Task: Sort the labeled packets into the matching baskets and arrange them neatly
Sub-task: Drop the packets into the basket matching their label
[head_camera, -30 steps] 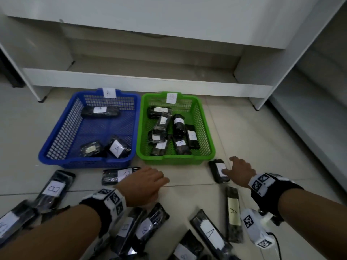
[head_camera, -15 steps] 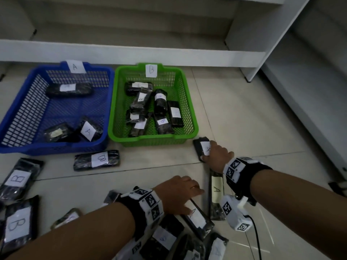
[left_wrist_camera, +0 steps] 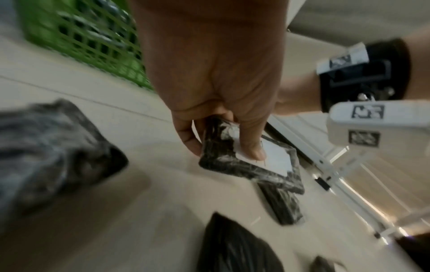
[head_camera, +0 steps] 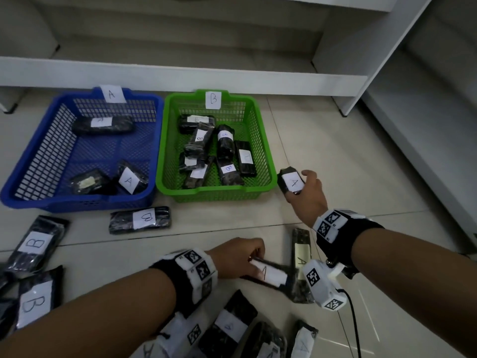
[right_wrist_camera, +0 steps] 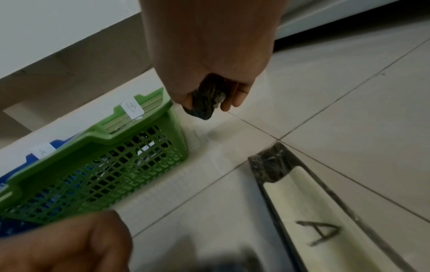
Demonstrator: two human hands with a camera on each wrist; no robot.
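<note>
Our right hand [head_camera: 307, 195] pinches an A packet [head_camera: 290, 182]; our left hand [head_camera: 236, 259] grips another [head_camera: 269, 275]; we carry both far left, clear over the green basket [head_camera: 265, 187], into the blue basket [head_camera: 77, 202].

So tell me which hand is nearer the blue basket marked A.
Left. The left hand grips an A packet on the floor, in front of the green basket. The right hand holds another A packet beyond that basket's far side from the blue basket.

Right hand [head_camera: 308, 196] now lifts A packet [head_camera: 291, 182] off floor; left hand [head_camera: 238, 259] now pinches second A packet [head_camera: 268, 273], raising its end.
</note>
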